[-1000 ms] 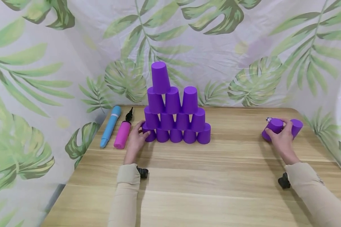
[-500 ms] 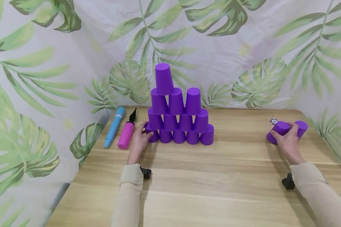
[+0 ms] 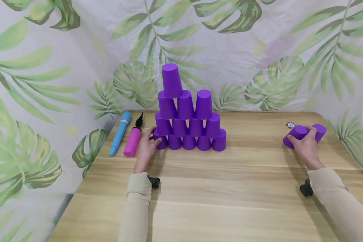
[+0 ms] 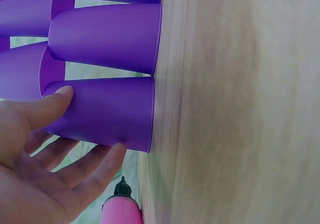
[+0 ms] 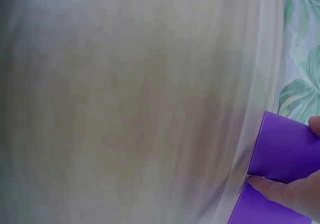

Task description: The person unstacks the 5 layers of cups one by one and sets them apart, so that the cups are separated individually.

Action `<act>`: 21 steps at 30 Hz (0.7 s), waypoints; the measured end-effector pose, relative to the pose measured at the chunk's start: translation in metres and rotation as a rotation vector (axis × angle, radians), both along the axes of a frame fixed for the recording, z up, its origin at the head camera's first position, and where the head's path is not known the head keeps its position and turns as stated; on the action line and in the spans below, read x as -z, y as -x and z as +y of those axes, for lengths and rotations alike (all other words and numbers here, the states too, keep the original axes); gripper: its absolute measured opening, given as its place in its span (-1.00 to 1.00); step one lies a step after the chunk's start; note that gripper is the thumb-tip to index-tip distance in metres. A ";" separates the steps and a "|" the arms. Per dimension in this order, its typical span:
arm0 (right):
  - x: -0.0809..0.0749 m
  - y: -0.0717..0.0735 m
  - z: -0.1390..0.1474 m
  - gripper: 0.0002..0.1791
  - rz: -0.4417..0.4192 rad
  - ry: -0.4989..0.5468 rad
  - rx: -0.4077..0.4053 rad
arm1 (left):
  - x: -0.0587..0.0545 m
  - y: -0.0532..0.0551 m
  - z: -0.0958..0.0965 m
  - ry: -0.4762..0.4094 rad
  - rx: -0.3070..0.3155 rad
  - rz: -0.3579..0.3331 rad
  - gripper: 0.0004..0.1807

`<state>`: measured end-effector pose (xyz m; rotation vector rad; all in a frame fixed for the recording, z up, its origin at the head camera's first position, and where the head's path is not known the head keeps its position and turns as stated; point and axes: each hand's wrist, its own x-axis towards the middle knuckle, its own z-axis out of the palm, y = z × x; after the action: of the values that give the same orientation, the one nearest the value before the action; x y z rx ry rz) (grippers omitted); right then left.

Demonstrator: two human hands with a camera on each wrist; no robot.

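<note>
Purple cups stand upside down in a stepped tower [image 3: 187, 126]; its top row is a single cup [image 3: 171, 80] at the left. My left hand [image 3: 146, 146] holds the bottom-left cup [image 4: 102, 114], thumb on its front and fingers along its outer side. Farther right, my right hand [image 3: 305, 144] grips a purple cup [image 3: 294, 136] between thumb and fingers, and that cup leans in the head view. Another purple cup [image 3: 320, 131] stands close on its right, with my fingers between the two. The right wrist view catches only part of this hand [image 5: 295, 194].
A blue marker-like stick [image 3: 120, 134] and a pink hand pump [image 3: 133, 139] with a black nozzle lie left of the tower. A poker chip [image 3: 290, 125] lies behind the right-hand cup. The wooden table [image 3: 217, 201] ends at a leaf-print curtain [image 3: 230, 60].
The head view has shifted slightly. My right hand and its cup have moved a little rightward, and the poker chip behind them shows fully. My left hand stays at the tower.
</note>
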<state>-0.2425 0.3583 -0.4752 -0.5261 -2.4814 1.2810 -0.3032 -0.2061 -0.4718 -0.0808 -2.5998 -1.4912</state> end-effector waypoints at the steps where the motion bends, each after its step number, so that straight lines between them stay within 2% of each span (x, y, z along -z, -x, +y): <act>1: -0.001 0.000 0.000 -0.15 -0.005 -0.001 -0.002 | -0.001 0.000 0.000 0.002 -0.001 0.001 -0.34; 6: -0.002 -0.001 -0.001 -0.14 -0.028 -0.004 0.000 | -0.003 -0.001 0.000 0.011 0.005 0.001 -0.34; 16: -0.003 0.000 -0.003 -0.10 -0.022 -0.030 0.005 | -0.004 -0.003 -0.001 0.011 -0.006 -0.002 -0.35; 21: -0.009 -0.002 -0.007 -0.05 0.004 -0.040 -0.001 | -0.004 -0.002 -0.001 0.029 -0.003 0.002 -0.35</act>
<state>-0.2401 0.3512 -0.4662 -0.5120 -2.4987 1.2285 -0.3011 -0.2071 -0.4673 -0.0815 -2.6188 -1.4515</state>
